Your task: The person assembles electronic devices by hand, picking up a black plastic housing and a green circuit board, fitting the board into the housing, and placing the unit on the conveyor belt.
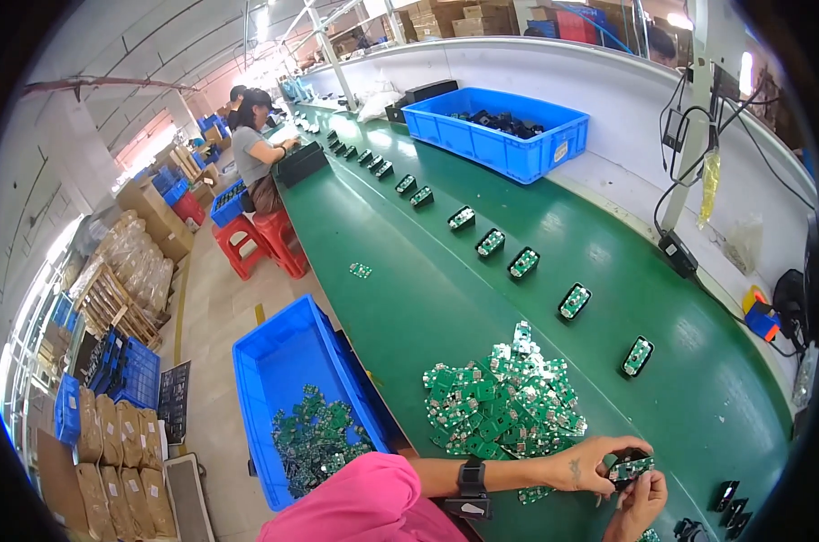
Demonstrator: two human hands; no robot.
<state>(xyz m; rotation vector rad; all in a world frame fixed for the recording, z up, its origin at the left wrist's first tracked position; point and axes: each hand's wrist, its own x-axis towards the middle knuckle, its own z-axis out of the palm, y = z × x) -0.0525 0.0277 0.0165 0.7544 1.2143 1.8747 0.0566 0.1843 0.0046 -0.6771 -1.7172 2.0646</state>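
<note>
On the table [400, 312] lies a pile of boards [504, 402]. At the left of it is a tub [283, 361] with more boards [315, 434] inside. Behind the pile passes a row of cases [523, 263], and behind this row stands a bin [477, 146].

- A co-worker [252, 140] in a grey short-sleeved top and dark cap, far ahead of the grip and to its left
- Red plastic stools [236, 244], just nearer than that person
- Brown cardboard boxes [477, 23], stacked far ahead of the grip
- A white upright post [698, 144] strung with black cables [683, 176], ahead and slightly right
- A crinkled yellow plastic strip [708, 190], hanging beside it
- Slatted wooden pallets [120, 303], well to the left and farther ahead
- Brown paper packages [111, 443] in rows, far left of the grip
</note>
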